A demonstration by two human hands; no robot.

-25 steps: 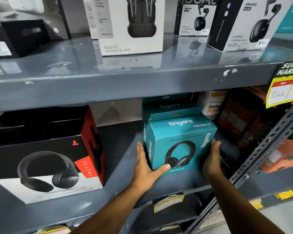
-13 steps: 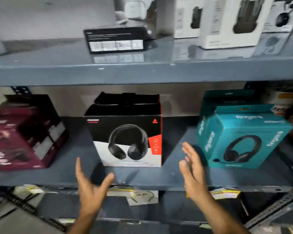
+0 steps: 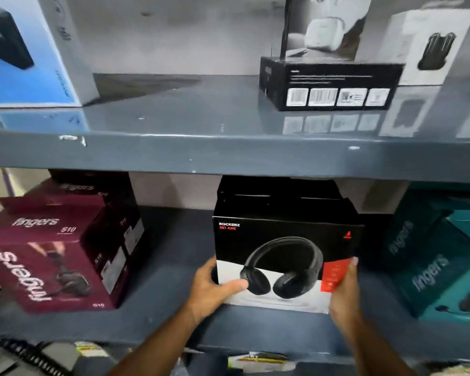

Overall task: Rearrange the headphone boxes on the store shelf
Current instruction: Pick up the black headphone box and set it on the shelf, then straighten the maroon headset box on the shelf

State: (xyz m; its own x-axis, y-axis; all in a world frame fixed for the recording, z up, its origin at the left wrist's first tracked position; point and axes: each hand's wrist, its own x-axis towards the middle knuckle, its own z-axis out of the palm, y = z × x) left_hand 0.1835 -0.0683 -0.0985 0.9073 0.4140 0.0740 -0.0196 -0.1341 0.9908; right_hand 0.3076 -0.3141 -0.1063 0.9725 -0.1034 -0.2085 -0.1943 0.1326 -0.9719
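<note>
Our left hand (image 3: 213,286) clasped the lower left corner of the black Rockerz box (image 3: 282,240), thumb across its front, while our right hand (image 3: 343,291) pressed flat against its right side. The box stood upright on the lower shelf (image 3: 168,302), between the maroon Fingers box (image 3: 52,256) and the teal Fingers box (image 3: 432,261). Above, a black barcoded box (image 3: 329,82) sat on the upper shelf (image 3: 201,150).
</note>
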